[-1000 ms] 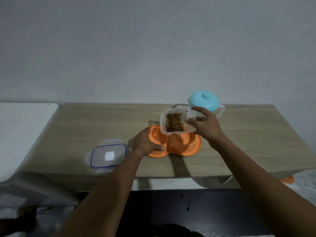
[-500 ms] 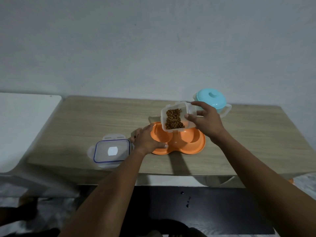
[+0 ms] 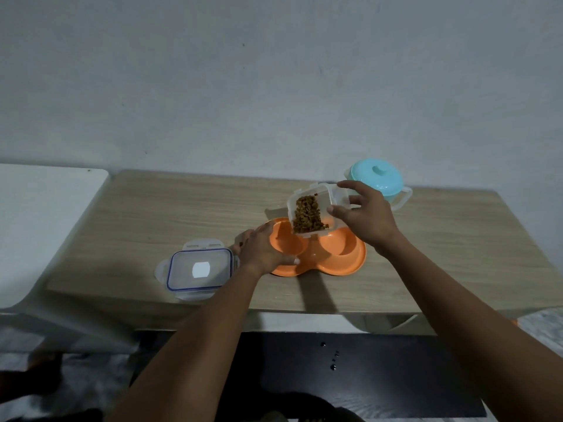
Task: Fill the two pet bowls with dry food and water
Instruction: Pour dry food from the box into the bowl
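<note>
Dim, flat, bluish light is covering the wall point(image 3: 274, 86) & desk point(image 3: 152, 214). A soft shadow is running from the orange dish point(image 3: 341, 263) to the desk's near edge. Wide-angle lens is bending the desk's L & R ends. Bottom of the frame is sinking into murky dark; everything is looking slightly soft.

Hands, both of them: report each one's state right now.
Left hand: grips the left rim of the orange plastic double pet bowl.
Right hand: holds the clear square plastic container of brown dry food, tilted.
</note>
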Motion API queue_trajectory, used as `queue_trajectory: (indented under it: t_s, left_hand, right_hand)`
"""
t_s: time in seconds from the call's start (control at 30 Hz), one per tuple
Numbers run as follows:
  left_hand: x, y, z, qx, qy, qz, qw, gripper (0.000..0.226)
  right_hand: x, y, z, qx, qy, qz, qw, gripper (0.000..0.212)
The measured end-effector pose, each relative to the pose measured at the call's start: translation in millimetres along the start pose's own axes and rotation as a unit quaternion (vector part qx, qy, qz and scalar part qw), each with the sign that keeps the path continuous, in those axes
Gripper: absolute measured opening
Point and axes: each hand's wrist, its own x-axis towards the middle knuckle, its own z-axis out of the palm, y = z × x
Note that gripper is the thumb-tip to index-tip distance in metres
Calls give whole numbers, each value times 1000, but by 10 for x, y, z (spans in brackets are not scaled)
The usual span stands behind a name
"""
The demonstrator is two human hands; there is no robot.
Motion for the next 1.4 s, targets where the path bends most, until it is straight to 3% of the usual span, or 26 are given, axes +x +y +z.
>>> queue_trajectory:
  t_s: [1.4]
  left_hand:
    - [-76,72,-70,11,-5,-11,1000,117]
  right_hand:
    - [-35,-111,16,-27,20,11,999,57]
